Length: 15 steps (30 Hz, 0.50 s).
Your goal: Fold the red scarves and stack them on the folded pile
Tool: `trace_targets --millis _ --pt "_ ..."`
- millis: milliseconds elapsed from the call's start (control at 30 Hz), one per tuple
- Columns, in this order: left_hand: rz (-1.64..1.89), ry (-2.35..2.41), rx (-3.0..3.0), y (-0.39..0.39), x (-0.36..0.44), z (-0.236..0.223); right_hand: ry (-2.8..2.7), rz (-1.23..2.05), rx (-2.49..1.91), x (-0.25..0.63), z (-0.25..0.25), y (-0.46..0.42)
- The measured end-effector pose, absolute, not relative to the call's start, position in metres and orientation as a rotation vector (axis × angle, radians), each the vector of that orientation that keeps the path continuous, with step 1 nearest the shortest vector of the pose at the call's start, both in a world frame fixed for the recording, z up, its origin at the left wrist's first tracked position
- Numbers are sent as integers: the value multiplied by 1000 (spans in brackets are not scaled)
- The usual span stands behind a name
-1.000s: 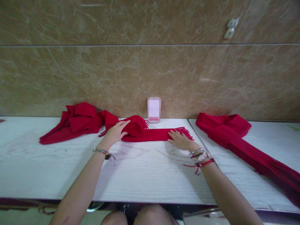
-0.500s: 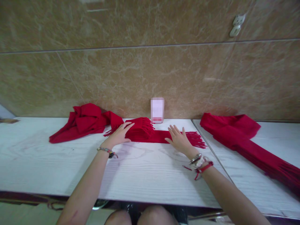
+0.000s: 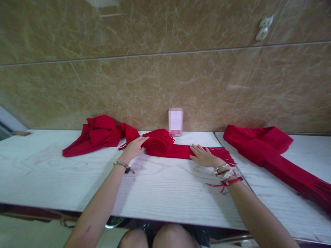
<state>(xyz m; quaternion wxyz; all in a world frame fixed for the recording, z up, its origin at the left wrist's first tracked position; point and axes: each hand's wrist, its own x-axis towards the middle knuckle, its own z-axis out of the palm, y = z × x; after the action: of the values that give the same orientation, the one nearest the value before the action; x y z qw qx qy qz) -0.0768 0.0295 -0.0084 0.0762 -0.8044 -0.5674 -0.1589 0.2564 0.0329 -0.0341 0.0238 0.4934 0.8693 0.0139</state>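
Observation:
In the head view a red fringed scarf point(image 3: 178, 151) lies on the white table, folded over at its left end with one fringe on top. At that folded left end is my left hand point(image 3: 134, 148), its fingers together and closed on the cloth's edge. My right hand point(image 3: 203, 155) lies flat on the scarf near its right fringe, fingers stretched out, holding nothing. Left of the scarf sits a crumpled pile of red cloth point(image 3: 100, 134) with a fringed end close to my left hand.
Another red scarf point(image 3: 269, 151) lies loosely folded on the right, across a second table section. A phone point(image 3: 176, 122) with a blurred screen leans against the brown tiled wall point(image 3: 144, 89). A small white cat-shaped hook point(image 3: 264, 27) is on the wall. A seam point(image 3: 245, 177) divides the white tabletop point(image 3: 165, 193).
My right hand has lowered and flattened onto the scarf. My left hand's fingers and thumb have drawn closer together at the folded end. The view has shifted slightly.

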Motion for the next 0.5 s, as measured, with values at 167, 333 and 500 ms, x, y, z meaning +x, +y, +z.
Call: trace_targets --millis 167,333,500 --pt "-377 -1686 -2284 7 -110 8 2613 -146 1567 273 -34 39" --pt "-240 -1798 -2120 -38 -186 9 2591 -335 1522 291 -26 45" --pt "-188 -1965 -2037 -65 -223 -12 2625 -249 1509 289 -30 47"
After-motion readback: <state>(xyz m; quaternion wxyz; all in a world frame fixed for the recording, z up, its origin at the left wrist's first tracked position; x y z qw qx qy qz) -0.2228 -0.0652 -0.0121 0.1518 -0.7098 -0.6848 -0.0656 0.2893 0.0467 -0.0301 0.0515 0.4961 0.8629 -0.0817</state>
